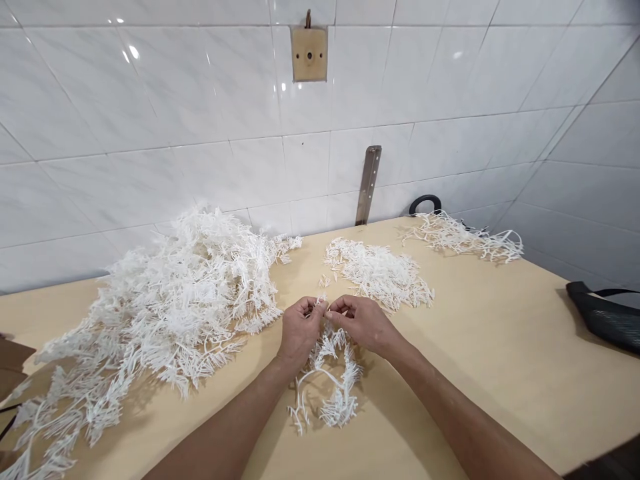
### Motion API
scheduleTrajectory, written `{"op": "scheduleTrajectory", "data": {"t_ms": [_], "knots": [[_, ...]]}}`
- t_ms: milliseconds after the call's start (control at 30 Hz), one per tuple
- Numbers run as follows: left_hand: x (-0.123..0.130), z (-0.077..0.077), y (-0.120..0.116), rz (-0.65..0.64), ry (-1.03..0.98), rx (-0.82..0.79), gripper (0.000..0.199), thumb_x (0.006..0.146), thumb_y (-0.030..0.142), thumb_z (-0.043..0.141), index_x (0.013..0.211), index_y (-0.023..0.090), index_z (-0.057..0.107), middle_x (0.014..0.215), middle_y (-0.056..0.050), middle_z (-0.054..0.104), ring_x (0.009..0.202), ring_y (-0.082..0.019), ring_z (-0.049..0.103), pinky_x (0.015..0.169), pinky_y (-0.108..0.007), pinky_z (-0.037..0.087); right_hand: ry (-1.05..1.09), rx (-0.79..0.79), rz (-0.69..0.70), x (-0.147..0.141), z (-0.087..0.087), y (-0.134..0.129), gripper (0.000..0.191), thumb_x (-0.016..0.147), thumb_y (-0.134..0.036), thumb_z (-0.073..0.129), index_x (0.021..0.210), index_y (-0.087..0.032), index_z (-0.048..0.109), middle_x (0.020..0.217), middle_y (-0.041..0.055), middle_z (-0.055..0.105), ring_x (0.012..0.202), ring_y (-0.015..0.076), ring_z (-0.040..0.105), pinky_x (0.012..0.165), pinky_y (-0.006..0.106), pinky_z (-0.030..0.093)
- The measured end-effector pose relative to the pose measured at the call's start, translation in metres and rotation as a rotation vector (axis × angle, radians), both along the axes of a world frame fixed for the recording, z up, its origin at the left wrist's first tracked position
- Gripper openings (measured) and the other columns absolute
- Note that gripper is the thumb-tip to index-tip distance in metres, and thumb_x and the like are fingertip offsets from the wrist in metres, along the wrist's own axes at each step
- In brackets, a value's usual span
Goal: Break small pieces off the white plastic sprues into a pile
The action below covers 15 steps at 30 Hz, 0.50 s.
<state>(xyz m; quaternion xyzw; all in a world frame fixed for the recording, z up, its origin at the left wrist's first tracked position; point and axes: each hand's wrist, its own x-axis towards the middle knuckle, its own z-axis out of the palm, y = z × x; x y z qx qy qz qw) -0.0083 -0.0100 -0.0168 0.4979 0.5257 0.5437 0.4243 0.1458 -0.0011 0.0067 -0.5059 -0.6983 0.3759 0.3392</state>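
A white branched plastic sprig (333, 383) hangs down between my arms over the table. Its top end is pinched in the fingers of my left hand (303, 327). My right hand (363, 323) meets the left one, thumb and fingertips closed on the same sprig. What exactly lies between the fingertips is too small to make out. Just beyond my hands lies a heap of small white sprig pieces (383, 273), with a few loose bits beside it. To the left spreads a large pile of white feathery sprigs (185, 300).
Thin bare white stems (467, 237) lie at the back right, by a black ring-shaped handle (425, 203). A metal strip (369, 185) leans on the tiled wall. At the right edge sits a black bag (607, 317); a brown cardboard piece (13, 363) is at the left.
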Motion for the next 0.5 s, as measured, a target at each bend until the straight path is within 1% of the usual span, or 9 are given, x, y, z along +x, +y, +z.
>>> {"op": "scheduleTrajectory", "data": {"t_ms": [100, 200, 333, 500], "knots": [[0.0008, 0.0009, -0.0002, 0.021, -0.006, -0.001, 0.029, 0.078, 0.044, 0.067, 0.070, 0.016, 0.063, 0.053, 0.004, 0.053, 0.047, -0.008, 0.041, 0.048, -0.020, 0.034, -0.015, -0.003, -0.012, 0.0000, -0.0026, 0.0006, 0.021, 0.077, -0.038, 0.065, 0.077, -0.018, 0.068, 0.076, 0.0025, 0.070, 0.067, 0.0153, 0.060, 0.060, 0.026, 0.044], [0.0013, 0.0038, -0.0005, 0.046, -0.072, -0.037, 0.029, 0.077, 0.044, 0.068, 0.071, 0.017, 0.059, 0.052, 0.006, 0.050, 0.043, -0.006, 0.038, 0.045, -0.019, 0.033, 0.003, -0.067, 0.011, -0.0017, -0.0016, -0.0006, 0.019, 0.078, -0.036, 0.062, 0.075, -0.018, 0.068, 0.072, 0.0015, 0.068, 0.061, 0.0136, 0.057, 0.055, 0.024, 0.042], [0.0021, 0.0072, -0.0010, 0.041, -0.145, -0.060, 0.027, 0.073, 0.040, 0.072, 0.076, 0.017, 0.058, 0.054, 0.008, 0.049, 0.041, -0.005, 0.036, 0.041, -0.018, 0.032, 0.107, -0.189, 0.010, -0.0032, -0.0001, -0.0023, 0.022, 0.078, -0.039, 0.061, 0.074, -0.018, 0.068, 0.064, -0.0004, 0.063, 0.052, 0.0117, 0.051, 0.047, 0.023, 0.038], [0.0036, 0.0090, -0.0025, 0.050, -0.146, -0.071, 0.028, 0.072, 0.039, 0.073, 0.080, 0.016, 0.060, 0.056, 0.008, 0.050, 0.042, -0.004, 0.035, 0.041, -0.017, 0.032, 0.233, -0.300, 0.029, 0.0002, -0.0036, 0.0005, 0.027, 0.078, -0.045, 0.063, 0.075, -0.018, 0.067, 0.063, -0.0006, 0.061, 0.050, 0.0109, 0.049, 0.044, 0.022, 0.038]]}}
